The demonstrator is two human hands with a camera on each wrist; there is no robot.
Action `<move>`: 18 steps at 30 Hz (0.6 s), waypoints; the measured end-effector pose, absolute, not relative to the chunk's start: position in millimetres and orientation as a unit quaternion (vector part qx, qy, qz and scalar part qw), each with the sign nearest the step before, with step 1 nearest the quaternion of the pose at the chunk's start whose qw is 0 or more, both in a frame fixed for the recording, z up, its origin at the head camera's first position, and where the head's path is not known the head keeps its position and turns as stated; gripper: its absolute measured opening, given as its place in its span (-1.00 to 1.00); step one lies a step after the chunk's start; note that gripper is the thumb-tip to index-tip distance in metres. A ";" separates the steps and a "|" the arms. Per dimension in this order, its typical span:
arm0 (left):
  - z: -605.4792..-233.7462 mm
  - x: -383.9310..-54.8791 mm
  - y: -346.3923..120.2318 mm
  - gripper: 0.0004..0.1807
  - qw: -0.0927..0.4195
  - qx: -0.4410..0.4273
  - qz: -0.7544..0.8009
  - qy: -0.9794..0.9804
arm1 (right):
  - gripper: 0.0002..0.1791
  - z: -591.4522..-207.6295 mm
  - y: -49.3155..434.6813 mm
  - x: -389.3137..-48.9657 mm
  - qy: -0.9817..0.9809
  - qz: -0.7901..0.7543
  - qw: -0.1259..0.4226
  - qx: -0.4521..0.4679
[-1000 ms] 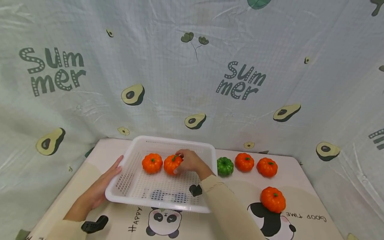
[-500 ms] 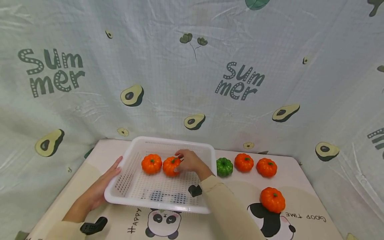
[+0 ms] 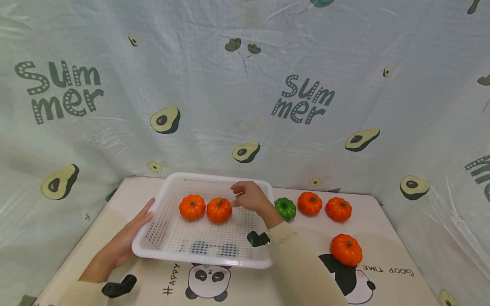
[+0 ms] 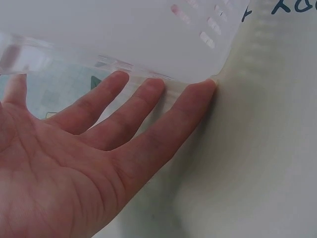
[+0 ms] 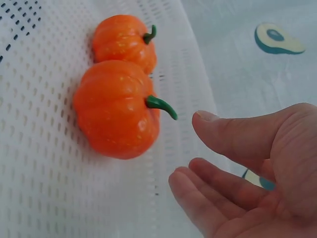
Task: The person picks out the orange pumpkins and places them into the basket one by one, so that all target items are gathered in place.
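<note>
Two small orange pumpkins sit side by side in a white perforated basket: the left pumpkin and the right pumpkin. Just to the right of the second pumpkin, above the basket floor, is my right hand, holding nothing. In the right wrist view, its thumb and fingers are apart, and a gap separates them from the nearer pumpkin with its green stem. My left hand lies along the basket's left side. Its extended fingertips touch the basket's lower edge in the left wrist view.
Right of the basket stand a green pumpkin and two orange pumpkins, one beside the other. Another orange pumpkin sits nearer the front. A printed curtain hangs behind the table.
My right hand has let go of the right pumpkin in the basket and moved up and to the right. The left hand stays at the basket's side. The view has shifted slightly.
</note>
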State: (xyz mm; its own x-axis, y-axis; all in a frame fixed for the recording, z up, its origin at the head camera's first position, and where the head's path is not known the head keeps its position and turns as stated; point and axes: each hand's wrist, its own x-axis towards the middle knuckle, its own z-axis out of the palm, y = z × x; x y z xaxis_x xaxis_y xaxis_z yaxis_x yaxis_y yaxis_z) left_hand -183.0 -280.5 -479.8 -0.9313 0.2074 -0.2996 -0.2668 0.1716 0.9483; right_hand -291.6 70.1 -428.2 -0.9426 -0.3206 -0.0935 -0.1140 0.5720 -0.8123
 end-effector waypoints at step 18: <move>-477.5 -186.4 -279.1 -0.22 0.200 -0.026 0.642 0.740 | -0.68 -407.6 110.5 -280.7 0.844 -0.521 0.083 -0.096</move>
